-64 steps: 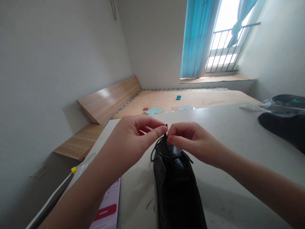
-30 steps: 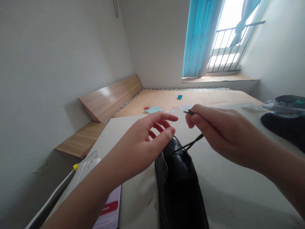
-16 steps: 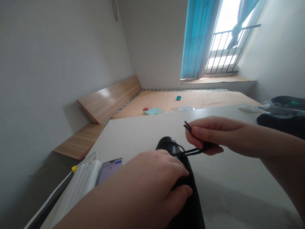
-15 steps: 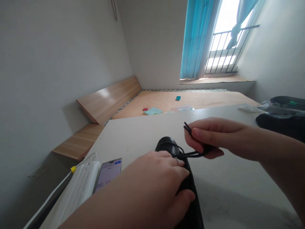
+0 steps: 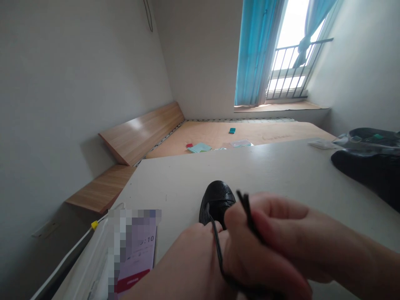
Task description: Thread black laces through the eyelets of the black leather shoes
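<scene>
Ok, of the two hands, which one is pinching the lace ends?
The right hand, whose fingers pinch the black shoelace ends; the left hand sits lower, beside the black leather shoe.

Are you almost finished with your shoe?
Done: the black lace already comes out of the black leather shoe, which lies on the table. In hand: the right hand's fingers pinch two lace strands, and the left hand sits at the shoe. Left: no finished bow shows, but the hands hide the lacing, so I can't say how close it is.
</scene>
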Demonstrator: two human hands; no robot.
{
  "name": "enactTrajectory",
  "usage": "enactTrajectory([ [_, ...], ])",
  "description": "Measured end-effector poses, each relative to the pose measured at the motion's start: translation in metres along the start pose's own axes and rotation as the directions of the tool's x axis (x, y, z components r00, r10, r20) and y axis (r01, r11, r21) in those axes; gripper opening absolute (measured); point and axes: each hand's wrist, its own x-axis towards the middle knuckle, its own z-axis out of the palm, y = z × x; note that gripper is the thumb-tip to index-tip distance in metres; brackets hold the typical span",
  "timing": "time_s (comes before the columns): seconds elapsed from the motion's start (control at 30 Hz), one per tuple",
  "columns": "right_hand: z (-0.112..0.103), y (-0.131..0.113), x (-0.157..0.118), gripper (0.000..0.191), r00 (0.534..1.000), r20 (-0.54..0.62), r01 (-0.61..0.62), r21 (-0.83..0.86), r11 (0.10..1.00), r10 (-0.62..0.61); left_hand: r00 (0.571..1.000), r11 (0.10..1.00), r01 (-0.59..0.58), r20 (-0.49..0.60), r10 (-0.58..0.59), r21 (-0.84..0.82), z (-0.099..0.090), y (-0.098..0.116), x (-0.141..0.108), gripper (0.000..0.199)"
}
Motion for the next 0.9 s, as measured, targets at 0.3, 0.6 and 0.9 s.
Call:
enactTrajectory([
  [0.3, -0.015, -0.019, -0.001, 0.032, 0.919, -0.337, 0.177, -0.116, 0.977, -0.206, 0.987, 0.969, 0.080, -0.154, -0.044, 0.234, -0.019, 0.014, 0.009, 0.017],
  [0.6, -0.074, -0.038, -0.006, 0.033, 0.478, -0.652, -0.004, -0.672, 0.740, -0.589, 0.938, 0.939, -0.058, -0.340, -0.064, -0.339, -0.044, -0.002, 0.021, 0.043],
  [0.9, -0.087, -0.058, -0.019, 0.020, 0.428, -0.774, 0.135, -0.457, 0.879, -0.467, 0.949, 0.700, -0.132, -0.294, -0.116, -0.702, -0.049, -0.014, 0.032, 0.032],
])
